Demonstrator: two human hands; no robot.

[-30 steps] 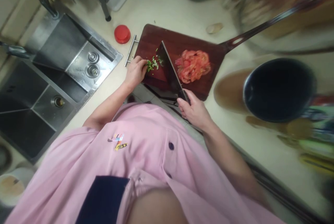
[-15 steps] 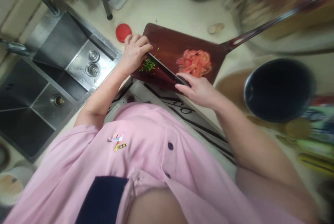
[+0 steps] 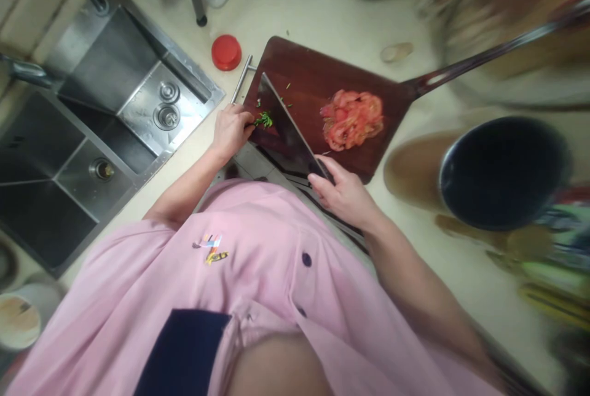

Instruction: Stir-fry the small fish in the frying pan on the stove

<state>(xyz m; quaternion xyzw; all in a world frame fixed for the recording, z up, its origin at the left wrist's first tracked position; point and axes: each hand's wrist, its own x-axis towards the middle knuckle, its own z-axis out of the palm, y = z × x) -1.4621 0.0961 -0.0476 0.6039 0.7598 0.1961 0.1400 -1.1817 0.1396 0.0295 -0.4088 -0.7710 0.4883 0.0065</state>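
Note:
My right hand [image 3: 345,193] grips the handle of a broad-bladed kitchen knife [image 3: 289,133], its blade slanting over a dark red-brown cutting board [image 3: 299,64]. At the board's left edge my left hand [image 3: 233,130] has its fingers drawn together, fingertips against a small heap of chopped scallions [image 3: 263,118]. A few loose green bits lie on the far side of the blade. Sliced tomatoes [image 3: 354,119] sit in a pile on the right part of the board.
A double steel sink [image 3: 147,95] lies to the left. Beyond the board's left corner sits a red lid [image 3: 226,52]. A dark round pan [image 3: 504,171] stands at right, and a long utensil handle [image 3: 488,51] reaches to the board's right corner.
My left hand has left the knife's tip end and come down toward me to the scallions. The knife has turned, showing more of its blade face, and my right hand sits lower.

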